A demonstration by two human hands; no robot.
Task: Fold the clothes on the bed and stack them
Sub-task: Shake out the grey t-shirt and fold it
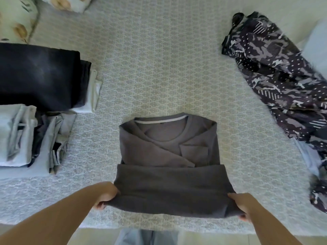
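Note:
A grey long-sleeved top [168, 152] lies on the bed in front of me, neck away from me, its sleeves crossed over the chest. Its lower part is doubled up over itself. My left hand [106, 195] grips the near left corner of that fold and my right hand [242, 206] grips the near right corner. Both corners are a little off the bed. At the left stand two stacks of folded clothes: a dark one [39, 76] farther away and a pale grey and blue one [31, 140] closer to me.
A dark patterned garment [276, 76] lies crumpled along the right side of the bed, over something pale blue [309, 160]. Floral pillows [16, 18] sit at the far left. The patterned bedspread [159, 68] is bare in the middle. The bed's near edge runs just below my hands.

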